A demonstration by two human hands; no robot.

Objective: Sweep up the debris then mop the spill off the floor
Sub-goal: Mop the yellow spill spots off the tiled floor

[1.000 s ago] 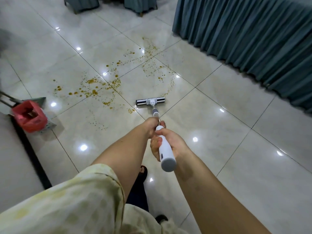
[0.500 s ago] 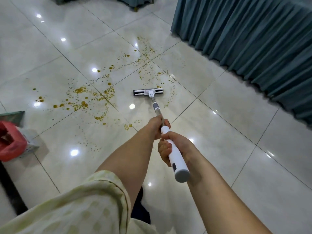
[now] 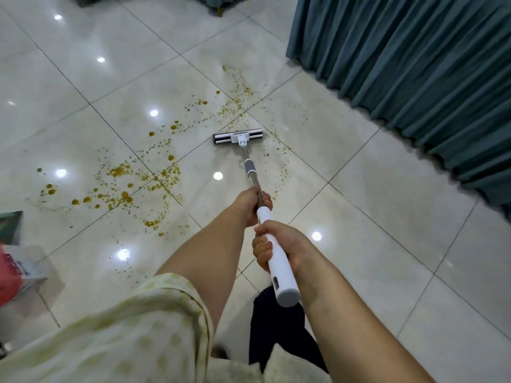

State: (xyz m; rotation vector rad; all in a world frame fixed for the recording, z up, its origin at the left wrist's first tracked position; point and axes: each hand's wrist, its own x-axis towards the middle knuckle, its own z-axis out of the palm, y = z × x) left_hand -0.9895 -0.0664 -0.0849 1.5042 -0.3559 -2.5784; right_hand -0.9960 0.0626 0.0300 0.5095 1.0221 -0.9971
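A white flat mop runs from my hands to its head [image 3: 237, 138], which lies flat on the pale tiled floor [image 3: 373, 217]. My right hand [image 3: 282, 248] grips the white handle near its capped end. Farther down, my left hand [image 3: 253, 204] is closed around the metal pole. A yellow-brown spill [image 3: 121, 186] of drops and splatters spreads over the tiles, mostly left of the mop head, with a thinner trail [image 3: 237, 100] beyond it and faint specks to its right.
A teal pleated curtain [image 3: 414, 64] hangs along the right side down to the floor. At the left edge sit a red object [image 3: 8, 275] and a dark green dustpan corner [image 3: 11, 222]. Furniture bases show at the top edge.
The mop head has been pushed forward, away from me, into the splattered tiles. My arms have stretched out with it. The view has shifted right, sliding the red object to the left edge.
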